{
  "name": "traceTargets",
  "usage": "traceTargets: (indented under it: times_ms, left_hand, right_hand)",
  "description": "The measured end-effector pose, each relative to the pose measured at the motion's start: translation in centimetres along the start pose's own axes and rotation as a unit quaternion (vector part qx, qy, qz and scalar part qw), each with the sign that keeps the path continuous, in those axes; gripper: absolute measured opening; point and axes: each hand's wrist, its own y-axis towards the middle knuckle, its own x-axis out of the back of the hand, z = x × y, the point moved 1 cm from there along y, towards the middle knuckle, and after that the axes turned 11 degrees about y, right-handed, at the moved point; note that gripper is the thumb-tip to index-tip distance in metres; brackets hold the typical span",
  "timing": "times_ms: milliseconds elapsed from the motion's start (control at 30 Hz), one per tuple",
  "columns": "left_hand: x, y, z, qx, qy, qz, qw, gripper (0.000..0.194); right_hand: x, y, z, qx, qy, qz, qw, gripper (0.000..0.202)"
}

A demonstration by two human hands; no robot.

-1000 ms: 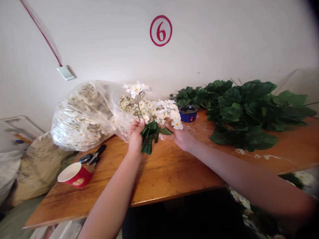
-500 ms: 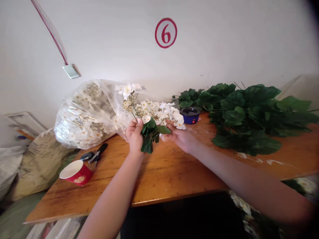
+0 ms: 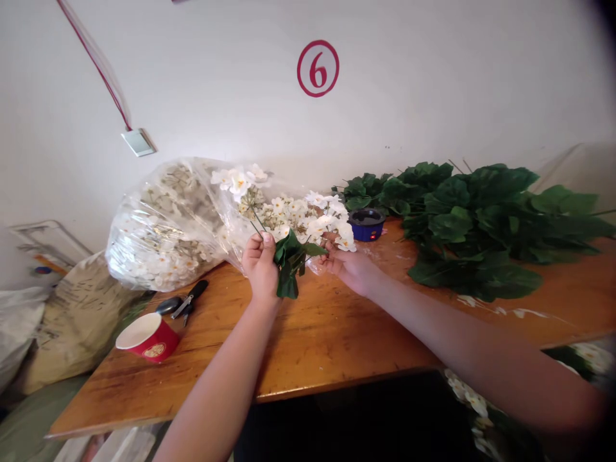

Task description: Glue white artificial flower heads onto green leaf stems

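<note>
A person's left hand [image 3: 260, 262] is closed around a sprig of white artificial flowers [image 3: 239, 182] and a cluster of green leaves [image 3: 290, 258], stems pinched together in the fist so the blooms stand upright above the wooden surface [image 3: 327, 333]. The right hand [image 3: 347, 264], fingers loosely curled and palm half open, touches the white blossoms [image 3: 317, 221] spilling from a clear plastic bag [image 3: 163, 224] lying on its side against the wall, its mouth turned toward the hands, seemingly for easy reach. A heap of green foliage [image 3: 481, 224] lies at the right, a small blue pot [image 3: 366, 224] just beside it. Scissors [image 3: 190, 298] and a red paper cup [image 3: 148, 337] sit near the left edge.
</note>
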Motion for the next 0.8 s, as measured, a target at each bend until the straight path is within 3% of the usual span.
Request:
traceTargets:
  times_ms: [133,300,567,800]
  left_hand:
    - [0.16,0.15,-0.13,-0.017,0.009,-0.033,0.999,0.031]
    - [0.0,-0.02,-0.06,-0.021,0.033,-0.027,0.999,0.033]
    - [0.43,0.54,0.05,-0.022,0.038,-0.06,0.997,0.032]
    - [0.1,-0.27,-0.02,-0.033,0.047,-0.022,0.998,0.027]
  right_hand:
    - [0.05,-0.08,-0.14,-0.012,-0.02,-0.01,1.0,0.025]
    - [0.0,-0.11,-0.01,-0.039,0.005,-0.011,0.999,0.024]
    - [-0.04,-0.49,0.3,-0.059,-0.042,0.067,0.995,0.027]
    - [-0.47,-0.73,0.53,-0.047,-0.066,0.038,0.996,0.03]
